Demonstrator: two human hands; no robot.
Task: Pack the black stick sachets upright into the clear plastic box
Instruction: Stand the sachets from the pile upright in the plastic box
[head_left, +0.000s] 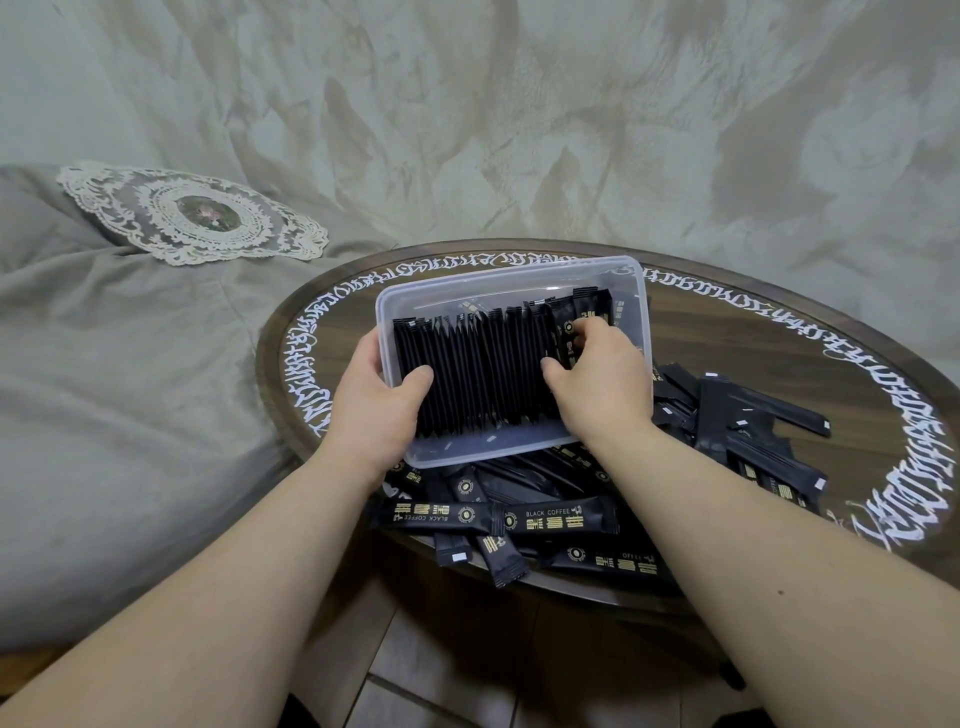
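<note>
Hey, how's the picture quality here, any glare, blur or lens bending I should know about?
Head view: dim, soft light; wide-angle bending curves the round table rim; faint sheen on the clear plastic box far wall; the packed sachets merge into one dark mass; sachet print near the hands is readable, so little blur.

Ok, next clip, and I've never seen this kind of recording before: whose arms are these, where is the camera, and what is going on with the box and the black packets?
There is no machine here. A person wears a wide-angle camera on the head, so you look down along their own bare arms. The left hand grips the near left corner of the clear plastic box, thumb inside. The box is tipped towards the camera over a round dark wooden table with white lettering round its rim. A row of black stick sachets already stands on edge inside. The right hand pinches sachets at the row's right end. Loose sachets lie heaped on the table.
</note>
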